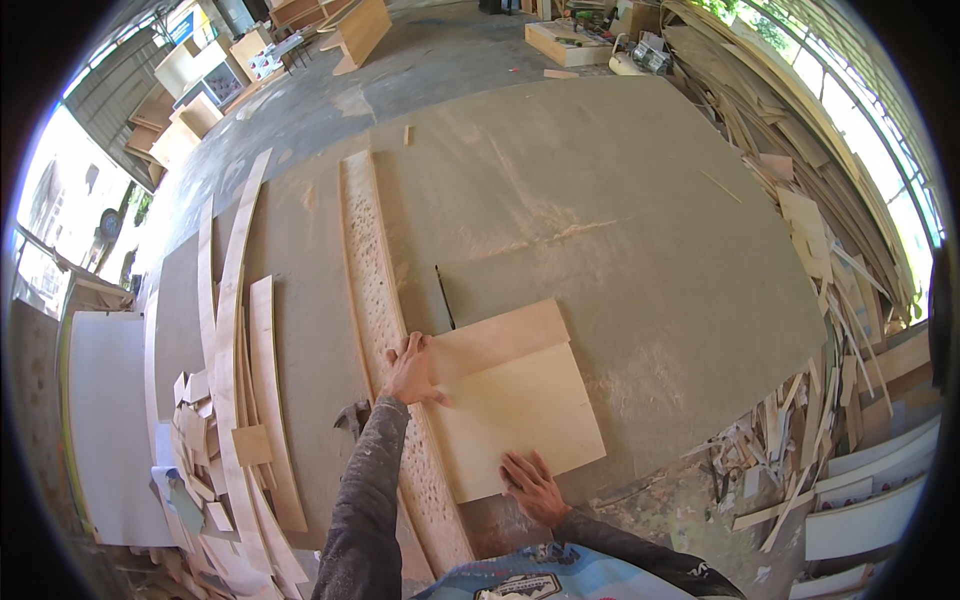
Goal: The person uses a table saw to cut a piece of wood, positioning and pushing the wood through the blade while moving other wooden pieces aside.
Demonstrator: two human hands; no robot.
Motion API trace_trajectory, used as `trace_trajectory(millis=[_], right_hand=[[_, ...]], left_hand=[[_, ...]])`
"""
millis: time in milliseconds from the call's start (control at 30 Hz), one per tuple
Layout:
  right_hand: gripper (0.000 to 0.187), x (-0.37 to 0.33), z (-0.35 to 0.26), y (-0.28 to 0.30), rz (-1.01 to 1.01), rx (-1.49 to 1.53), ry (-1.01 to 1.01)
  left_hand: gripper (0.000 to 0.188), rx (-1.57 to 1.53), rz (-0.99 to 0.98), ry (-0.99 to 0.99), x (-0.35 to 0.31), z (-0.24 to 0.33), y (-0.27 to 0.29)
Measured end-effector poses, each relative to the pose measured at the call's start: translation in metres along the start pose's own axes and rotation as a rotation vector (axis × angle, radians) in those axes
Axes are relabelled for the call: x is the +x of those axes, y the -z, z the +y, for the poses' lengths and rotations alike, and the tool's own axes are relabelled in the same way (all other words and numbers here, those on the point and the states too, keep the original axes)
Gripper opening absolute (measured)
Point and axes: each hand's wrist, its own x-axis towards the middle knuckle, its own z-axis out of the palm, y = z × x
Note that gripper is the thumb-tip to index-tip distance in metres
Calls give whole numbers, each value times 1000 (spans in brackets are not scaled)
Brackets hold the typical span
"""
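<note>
Two thin wooden panels lie overlapped on the work surface: a pale yellow panel (520,415) in front, with a pinkish-tan panel (510,335) showing as a strip along its far side. My left hand (409,370) is spread at their left edge, thumb on the panels and fingers by the long pitted plank (372,250). Fingers of my right hand (535,488) rest flat on the near edge of the yellow panel. A thin black stick-like tool (445,297) lies just beyond the panels. Beside my left forearm sits a dark metal hammer head (350,418), partly hidden.
Long wood strips (232,290) and small offcuts (195,430) cover the left side. Scrap wood (785,440) is heaped along the right edge, below stacked boards (780,110). A small wood block (408,135) lies farther off. A white panel (115,420) stands at far left.
</note>
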Motion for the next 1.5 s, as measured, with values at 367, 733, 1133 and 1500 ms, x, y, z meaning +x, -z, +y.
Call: trace_trajectory(millis=[367, 733, 1133, 1500], right_hand=[[49, 32, 12, 1, 7, -17, 5], [53, 77, 29, 5, 15, -35, 0], [47, 112, 40, 4, 54, 8, -6], [47, 68, 29, -1, 50, 33, -34]], left_hand=[[143, -22, -74, 54, 28, -3, 26], [144, 40, -66, 46, 67, -20, 46], [149, 48, -55, 75, 99, -49, 51], [138, 69, -83, 17, 69, -16, 43]])
